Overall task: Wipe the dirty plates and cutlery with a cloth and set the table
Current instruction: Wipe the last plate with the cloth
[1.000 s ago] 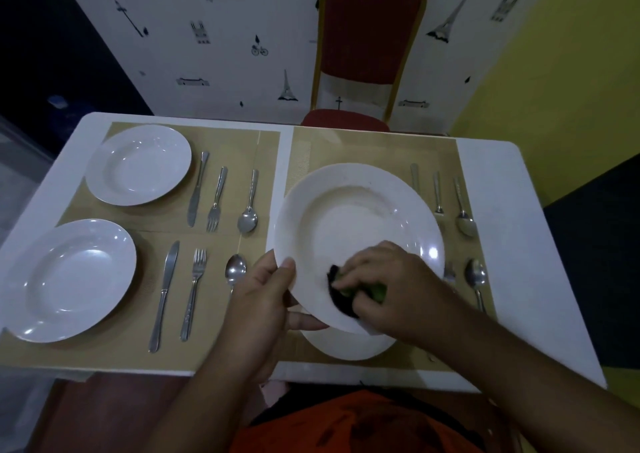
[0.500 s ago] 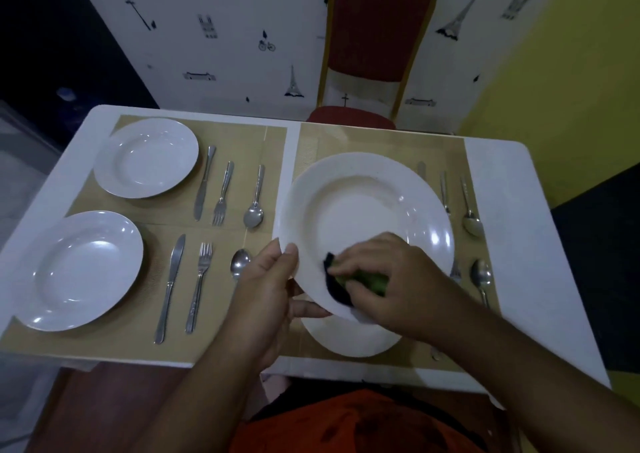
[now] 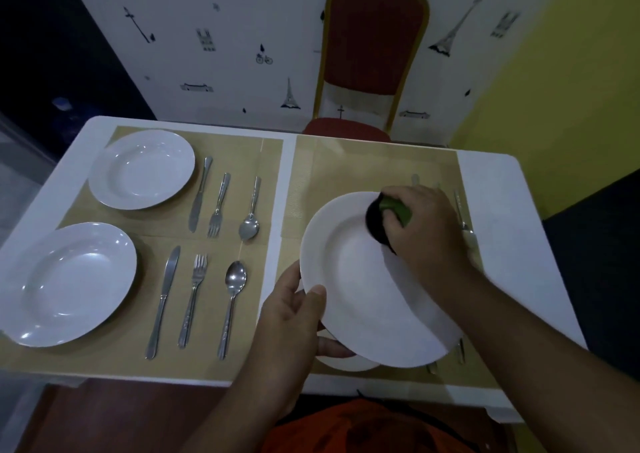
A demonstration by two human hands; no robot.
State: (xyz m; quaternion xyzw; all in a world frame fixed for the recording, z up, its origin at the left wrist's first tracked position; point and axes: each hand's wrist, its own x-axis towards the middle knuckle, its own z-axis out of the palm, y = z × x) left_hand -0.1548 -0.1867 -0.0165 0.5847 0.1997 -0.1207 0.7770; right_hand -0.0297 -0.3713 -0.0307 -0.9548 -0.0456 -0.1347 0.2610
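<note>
The left hand [image 3: 294, 317] is gripping the near-left rim of the white plate [image 3: 360, 279], thumb on top and fingers curled beneath, holding it tilted above the right placemat [image 3: 346, 165]; the right hand [image 3: 420, 227] is closing around a green-and-dark cloth [image 3: 384, 217], pressing it on the far rim; 1 more plate [image 3: 346, 362] is lying just beneath, so the cloth hand is nearer the unwiped far edge.

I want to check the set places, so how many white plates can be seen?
4: far-left white plate, near-left plate, held plate in the left hand, and one partly hidden plate beneath it.
</note>
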